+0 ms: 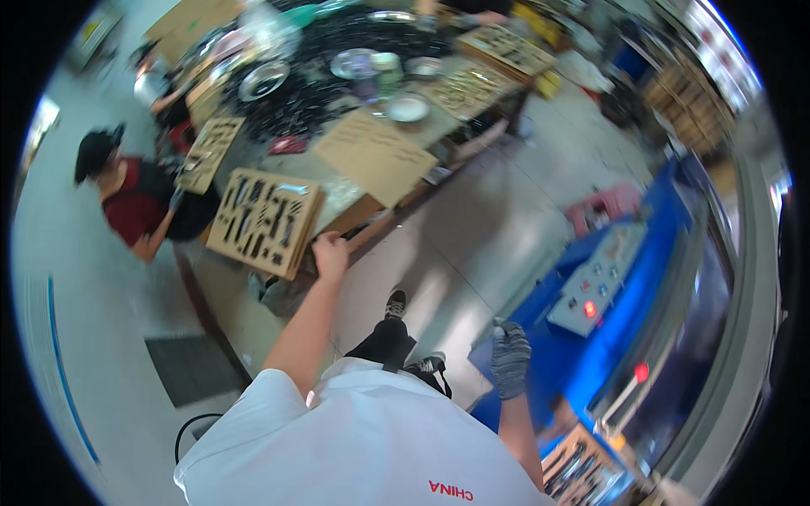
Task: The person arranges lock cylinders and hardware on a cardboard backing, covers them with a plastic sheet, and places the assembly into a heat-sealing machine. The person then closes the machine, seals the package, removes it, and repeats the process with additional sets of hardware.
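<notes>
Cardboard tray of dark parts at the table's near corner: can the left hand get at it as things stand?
Probably yes. The left hand is already at the right edge of the cardboard tray, apparently touching it, with nothing between them. Whether its fingers are closed on the edge is not clear.

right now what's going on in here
A person in a white shirt stands between a cluttered table and a blue machine. Their bare left hand grips the edge of a cardboard tray of dark parts on the table corner. Their gloved right hand hangs free beside the machine. Another person crouches at the table's far side.
</notes>
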Demonstrator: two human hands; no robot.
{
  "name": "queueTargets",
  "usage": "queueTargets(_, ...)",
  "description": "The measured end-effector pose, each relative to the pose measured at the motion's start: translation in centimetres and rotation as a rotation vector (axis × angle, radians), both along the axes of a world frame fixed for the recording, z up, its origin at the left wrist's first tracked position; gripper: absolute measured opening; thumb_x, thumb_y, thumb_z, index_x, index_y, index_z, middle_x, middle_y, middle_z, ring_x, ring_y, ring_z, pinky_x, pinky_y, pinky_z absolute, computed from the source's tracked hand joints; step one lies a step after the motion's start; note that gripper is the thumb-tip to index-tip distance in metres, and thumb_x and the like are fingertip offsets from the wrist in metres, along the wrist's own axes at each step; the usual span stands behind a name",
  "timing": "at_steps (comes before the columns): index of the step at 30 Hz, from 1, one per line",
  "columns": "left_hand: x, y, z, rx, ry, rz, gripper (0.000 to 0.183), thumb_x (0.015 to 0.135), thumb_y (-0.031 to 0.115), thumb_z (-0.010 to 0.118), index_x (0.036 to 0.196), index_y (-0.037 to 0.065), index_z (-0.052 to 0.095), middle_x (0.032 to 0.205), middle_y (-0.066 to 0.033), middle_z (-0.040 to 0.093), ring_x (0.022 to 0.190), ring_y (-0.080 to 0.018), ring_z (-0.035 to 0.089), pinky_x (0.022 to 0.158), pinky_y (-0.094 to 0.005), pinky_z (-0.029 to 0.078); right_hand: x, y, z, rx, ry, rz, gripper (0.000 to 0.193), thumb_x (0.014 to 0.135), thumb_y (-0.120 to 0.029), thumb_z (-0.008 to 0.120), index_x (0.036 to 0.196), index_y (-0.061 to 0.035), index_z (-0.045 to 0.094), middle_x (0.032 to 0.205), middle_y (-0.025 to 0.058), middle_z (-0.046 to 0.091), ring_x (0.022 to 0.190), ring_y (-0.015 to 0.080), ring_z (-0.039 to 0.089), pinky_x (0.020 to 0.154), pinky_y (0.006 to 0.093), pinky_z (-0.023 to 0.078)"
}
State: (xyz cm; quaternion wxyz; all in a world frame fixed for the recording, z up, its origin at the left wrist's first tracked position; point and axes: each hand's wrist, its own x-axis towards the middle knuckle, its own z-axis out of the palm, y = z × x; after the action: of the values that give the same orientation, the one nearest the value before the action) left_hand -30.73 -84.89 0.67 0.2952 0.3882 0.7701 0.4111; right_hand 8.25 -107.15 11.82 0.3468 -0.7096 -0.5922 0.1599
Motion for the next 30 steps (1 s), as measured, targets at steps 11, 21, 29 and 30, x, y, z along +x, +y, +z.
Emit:
queueTargets(11,-25.7,-4.3,-9.2,-0.116,-0.394,0.983,0.039,0.103,0.027,0.050,0.128,-0.002,0.053,0.125,-0.0190,0.059,0.116,-0.0308,0.058,0.098,-0.0417,0.046,-29.9,36.4,-5.8,-0.206,0.165,0.717,0.022,0.099,-0.022,0.064,0.113,-0.0068,0.072,0.107,0.0170,0.073,0.098,0.0349,0.070,0.088,0.0413,0.055)
queueTargets(21,-23.8,-0.7,-12.1,0.122,-0.606,1.155,0.034,0.110,0.029,0.041,0.121,-0.001,0.051,0.113,-0.0132,0.058,0.103,-0.0211,0.057,0.095,-0.0367,0.046,-57.8,55.6,-19.1,-0.527,0.137,0.747,0.036,0.101,-0.033,0.063,0.117,-0.0005,0.066,0.110,0.0164,0.072,0.096,0.0288,0.067,0.091,0.0379,0.051)
queueTargets(29,-23.9,0.2,-10.2,0.200,-0.654,1.172,0.031,0.112,0.030,0.039,0.118,0.002,0.051,0.109,-0.0091,0.058,0.100,-0.0186,0.054,0.093,-0.0358,0.046,-58.1,57.1,-20.3,-0.821,0.390,0.760,0.026,0.098,-0.027,0.070,0.100,-0.0012,0.071,0.087,0.0036,0.068,0.078,0.0139,0.057,0.075,0.0325,0.051)
queueTargets(30,-23.9,0.2,-10.1,0.191,-0.658,1.176,0.031,0.112,0.030,0.039,0.118,0.002,0.051,0.108,-0.0088,0.058,0.100,-0.0183,0.054,0.093,-0.0356,0.046,-57.9,56.9,-20.3,-0.811,0.382,0.759,0.026,0.098,-0.027,0.070,0.100,-0.0009,0.071,0.087,0.0033,0.068,0.078,0.0135,0.056,0.075,0.0321,0.051)
